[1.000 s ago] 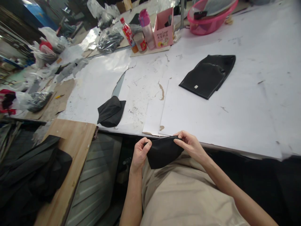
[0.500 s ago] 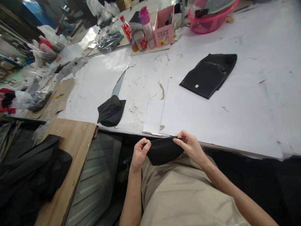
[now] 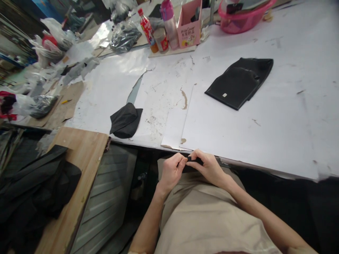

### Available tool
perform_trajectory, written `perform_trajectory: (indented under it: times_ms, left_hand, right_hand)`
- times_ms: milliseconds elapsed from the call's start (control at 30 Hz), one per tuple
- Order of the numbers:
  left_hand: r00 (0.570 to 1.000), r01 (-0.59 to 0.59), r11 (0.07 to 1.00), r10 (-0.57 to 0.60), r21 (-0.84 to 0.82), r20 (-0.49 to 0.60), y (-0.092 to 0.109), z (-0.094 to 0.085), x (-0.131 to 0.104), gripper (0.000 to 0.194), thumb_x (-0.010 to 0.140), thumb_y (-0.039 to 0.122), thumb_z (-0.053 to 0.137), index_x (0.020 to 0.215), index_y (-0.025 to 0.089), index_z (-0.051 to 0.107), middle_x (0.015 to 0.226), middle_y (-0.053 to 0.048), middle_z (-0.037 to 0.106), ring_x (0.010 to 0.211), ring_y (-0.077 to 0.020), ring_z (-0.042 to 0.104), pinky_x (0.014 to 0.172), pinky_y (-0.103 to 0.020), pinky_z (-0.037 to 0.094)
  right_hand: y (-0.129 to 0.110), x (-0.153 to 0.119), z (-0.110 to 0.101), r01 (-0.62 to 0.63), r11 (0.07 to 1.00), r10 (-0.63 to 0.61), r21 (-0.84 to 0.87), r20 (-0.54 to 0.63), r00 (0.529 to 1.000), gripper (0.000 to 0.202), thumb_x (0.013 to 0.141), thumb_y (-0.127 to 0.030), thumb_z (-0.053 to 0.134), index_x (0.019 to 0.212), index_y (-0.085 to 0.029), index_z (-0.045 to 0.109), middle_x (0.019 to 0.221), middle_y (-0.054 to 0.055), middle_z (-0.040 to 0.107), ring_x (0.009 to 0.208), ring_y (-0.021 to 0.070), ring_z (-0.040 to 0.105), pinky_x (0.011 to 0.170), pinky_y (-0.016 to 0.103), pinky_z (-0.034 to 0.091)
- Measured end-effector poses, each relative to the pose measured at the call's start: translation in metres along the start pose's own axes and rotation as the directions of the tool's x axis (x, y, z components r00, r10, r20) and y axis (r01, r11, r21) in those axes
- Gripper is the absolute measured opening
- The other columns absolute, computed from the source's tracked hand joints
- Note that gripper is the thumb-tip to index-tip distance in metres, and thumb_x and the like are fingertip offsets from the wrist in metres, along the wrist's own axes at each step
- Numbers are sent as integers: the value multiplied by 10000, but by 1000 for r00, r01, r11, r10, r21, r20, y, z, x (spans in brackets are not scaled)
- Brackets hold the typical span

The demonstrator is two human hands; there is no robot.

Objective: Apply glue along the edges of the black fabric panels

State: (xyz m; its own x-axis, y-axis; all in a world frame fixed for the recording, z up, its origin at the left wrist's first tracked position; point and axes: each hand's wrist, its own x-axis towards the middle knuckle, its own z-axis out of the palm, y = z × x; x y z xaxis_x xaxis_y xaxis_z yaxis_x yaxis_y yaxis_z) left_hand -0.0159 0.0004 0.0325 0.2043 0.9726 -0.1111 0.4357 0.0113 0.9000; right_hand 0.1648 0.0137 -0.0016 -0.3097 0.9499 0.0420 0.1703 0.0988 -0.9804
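Note:
A piece of black fabric [image 3: 195, 161] is pinched between my two hands above my lap, just below the table's front edge. My left hand [image 3: 171, 173] is closed on one end, its thumb and forefinger pressed together. Close beside it, my right hand [image 3: 209, 169] grips the same piece, its fingers curled round it. Most of the fabric is bunched up or hidden by the fingers. On the table ahead lies a folded black fabric piece [image 3: 126, 121]. Further right, a larger flat black piece [image 3: 239, 84] has a small white sticker on it.
The white-covered table [image 3: 219, 128] stretches across in front. At the back stand a red-labelled bottle [image 3: 147, 30], a jar, a pink box [image 3: 189, 33] and a pink basin [image 3: 243, 21]. On the left, black cloth [image 3: 39, 183] drapes over a wooden board [image 3: 84, 144].
My hands have come closer together, and the black fabric that was stretched flat between them is now gathered and mostly hidden. The view has shifted slightly.

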Motion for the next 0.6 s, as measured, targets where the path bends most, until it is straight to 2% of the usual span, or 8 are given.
perform_trajectory:
  times_ms: [67,200,367,467,600]
  left_hand:
    - [999,35,997,-37,-63,-33,-4,8,1,367,969,392,532,670,180,549,646,24,443,621,-120,389,600,-254,292]
    - [991,127,970,-134,-208,-21,-11,12,2,405,959,468,525,690,167,540,650,28,422,619,-105,368,576,-238,290]
    - [961,267,870,-273,-416,46,-12,14,3,393,859,479,668,683,151,539,632,40,428,583,-74,344,532,-206,274]
    - [940,332,824,-331,-458,85,-13,18,3,335,805,433,729,719,142,587,640,33,501,571,-66,390,524,-189,297]
    - [938,336,827,-339,-451,76,-15,21,3,269,779,358,741,720,141,594,648,31,538,582,-65,433,541,-179,336]
  right_hand:
    - [3,-2,-2,16,999,-16,-41,14,1000,256,839,-355,737,773,-231,523,798,7,660,696,164,569,636,273,408]
    - [9,-6,-7,85,995,-81,-62,61,995,223,857,-338,730,805,-229,541,827,15,651,749,170,596,682,278,446]
    - [11,-7,-9,215,976,-210,-42,89,974,150,890,-254,697,825,-218,566,925,32,636,822,159,601,739,271,461]
    - [11,-6,-9,246,969,-243,-25,88,966,147,889,-221,695,810,-215,571,947,33,625,829,149,595,736,258,461]
    - [11,-6,-9,235,972,-233,-8,85,969,143,890,-208,690,800,-215,580,932,30,620,819,148,592,726,258,460]
